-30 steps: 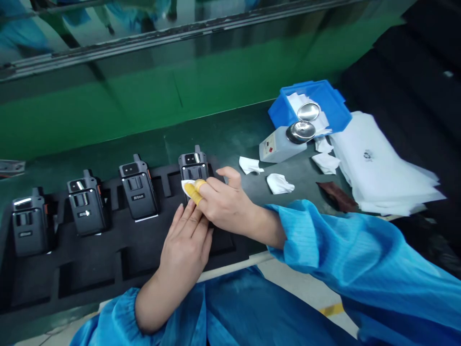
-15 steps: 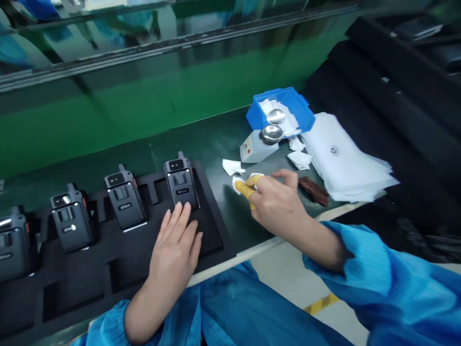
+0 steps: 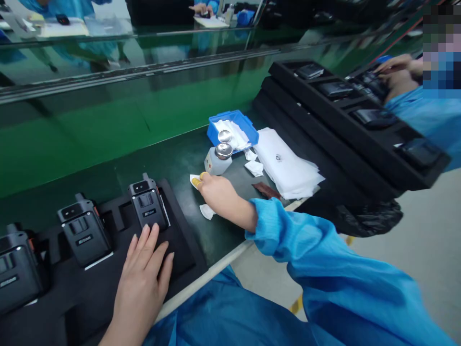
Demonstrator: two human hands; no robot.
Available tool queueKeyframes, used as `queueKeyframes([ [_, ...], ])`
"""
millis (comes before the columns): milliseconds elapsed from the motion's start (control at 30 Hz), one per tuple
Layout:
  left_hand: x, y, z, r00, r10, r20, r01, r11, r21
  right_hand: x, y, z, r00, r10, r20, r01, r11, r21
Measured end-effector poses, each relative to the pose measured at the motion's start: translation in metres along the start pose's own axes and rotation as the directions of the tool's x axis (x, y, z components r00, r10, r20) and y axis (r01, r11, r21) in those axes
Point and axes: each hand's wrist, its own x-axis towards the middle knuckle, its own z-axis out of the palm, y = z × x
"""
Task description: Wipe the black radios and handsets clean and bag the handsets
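Note:
My left hand lies flat with fingers spread, its fingertips at the lower end of a black radio handset marked Riton. That handset rests in a black foam tray, with more handsets to its left. My right hand, with yellow covers on its fingertips, pinches a small white wipe on the green tabletop. Just behind it stands a white bottle with a metal top. Another white wipe lies below my right hand.
Behind the bottle is a blue bin of white wipes. Right of it lie a stack of white sheets and a brown strip. Black foam trays are stacked at the right, where another person's hands are at work.
The view has swung to the right. My right hand has moved from beside the wipes to the one near the bottle and holds it; a wipe now lies below. My left hand stays by the handset.

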Motion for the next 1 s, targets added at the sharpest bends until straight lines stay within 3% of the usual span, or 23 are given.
queueKeyframes([
  [67,0.000,-0.001,0.001,1.000,0.016,-0.012,-0.016,1.000,0.005,-0.001,0.001,0.000,0.997,-0.036,-0.073,0.034,0.999,-0.033],
  [133,-0.001,-0.001,0.002,0.999,0.027,-0.026,-0.027,1.000,-0.003,-0.008,0.010,-0.008,0.972,-0.017,-0.233,-0.001,0.997,-0.075],
  [233,-0.001,-0.002,0.004,0.999,0.023,-0.039,-0.024,1.000,-0.018,-0.016,0.036,-0.023,0.881,0.106,-0.461,-0.163,0.983,-0.086],
  [300,-0.001,-0.001,0.004,0.999,0.017,-0.044,-0.018,1.000,-0.019,-0.016,0.053,-0.028,0.856,0.156,-0.493,-0.221,0.972,-0.075],
  [400,-0.001,0.002,0.002,1.000,0.000,-0.030,-0.001,1.000,-0.015,-0.011,0.069,-0.026,0.871,0.133,-0.472,-0.198,0.976,-0.092],
  [467,0.000,0.005,0.000,1.000,-0.023,-0.019,0.023,1.000,-0.018,-0.010,0.073,-0.024,0.870,0.093,-0.484,-0.166,0.980,-0.110],
  [567,0.004,0.008,-0.003,0.998,-0.058,-0.025,0.058,0.998,-0.028,-0.010,0.071,-0.026,0.828,0.043,-0.560,-0.134,0.983,-0.124],
  [667,0.006,0.010,-0.004,0.995,-0.095,-0.014,0.094,0.995,-0.021,-0.006,0.054,-0.029,0.795,-0.056,-0.604,-0.006,0.995,-0.099],
  [800,0.007,0.010,-0.003,0.992,-0.124,-0.004,0.124,0.992,-0.003,0.015,0.001,-0.028,0.796,-0.264,-0.545,0.277,0.959,-0.059],
  [900,0.006,0.010,-0.002,0.991,-0.131,-0.003,0.131,0.991,-0.004,0.035,-0.039,-0.025,0.738,-0.419,-0.528,0.447,0.891,-0.083],
  [1000,0.007,0.010,-0.002,0.990,-0.143,0.002,0.143,0.990,-0.001,0.049,-0.056,-0.020,0.695,-0.502,-0.515,0.511,0.849,-0.138],
])
